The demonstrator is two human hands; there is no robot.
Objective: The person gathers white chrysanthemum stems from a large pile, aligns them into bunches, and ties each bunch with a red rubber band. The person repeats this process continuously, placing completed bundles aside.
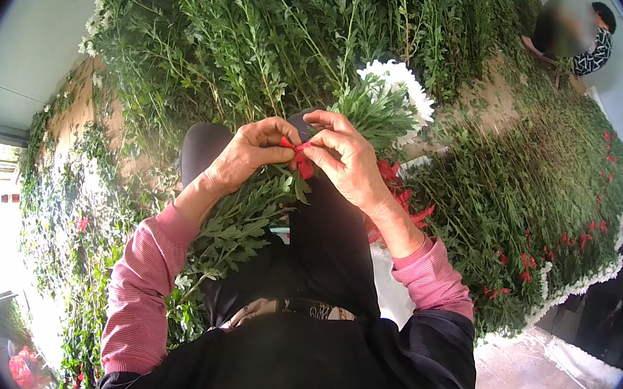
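Note:
Both of my hands meet above my knees at a red ribbon (304, 166) around the stems of a bunch of white chrysanthemums (401, 89). My left hand (253, 150) pinches one part of the ribbon between thumb and forefinger. With thumb and fingers, my right hand (345, 155) pinches the ribbon just beside it. The bunch lies across my lap, its white blooms beyond my right hand and its leafy stems (248, 216) below my left. Fingers partly hide the knot area.
More red ribbons (400, 196) lie by my right forearm. Long green stems (238, 30) are heaped ahead and at left. A large pile of ribbon-tied bunches (517, 206) lies at right. Another person (593, 51) is at the far upper right.

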